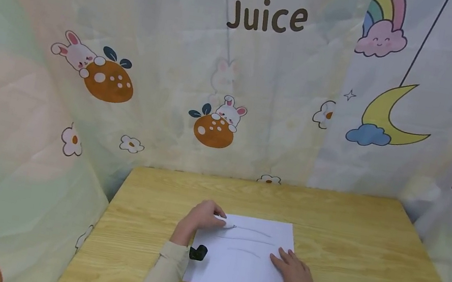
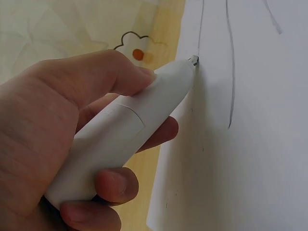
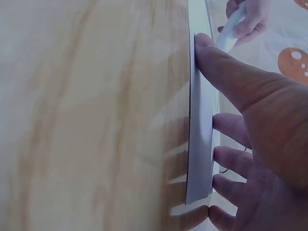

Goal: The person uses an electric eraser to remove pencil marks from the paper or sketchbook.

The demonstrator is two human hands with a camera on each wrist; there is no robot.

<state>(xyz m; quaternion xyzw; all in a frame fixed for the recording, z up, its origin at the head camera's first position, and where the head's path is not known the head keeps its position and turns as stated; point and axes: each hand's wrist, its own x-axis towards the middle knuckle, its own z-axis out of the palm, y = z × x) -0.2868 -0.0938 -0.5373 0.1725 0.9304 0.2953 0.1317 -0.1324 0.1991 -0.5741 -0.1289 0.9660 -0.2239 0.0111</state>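
A white sheet of paper (image 1: 240, 273) lies on the table, with several thin grey curved lines drawn across it. My left hand (image 1: 205, 216) grips a thick white electric eraser (image 2: 130, 125) over the sheet's far left part. In the left wrist view its small tip meets the end of one pencil line (image 2: 200, 29), and small dark specks dot the paper beyond it. My right hand (image 1: 295, 281) rests with spread fingers on the sheet's right edge. The right wrist view shows the thumb (image 3: 226, 67) and fingertips touching the paper.
The wooden table (image 1: 152, 208) extends around the sheet. A black object (image 1: 198, 252) shows beside the left wrist, above the paper's left edge. Printed cloth (image 1: 165, 76) with rabbits and oranges hangs behind the table and at its sides.
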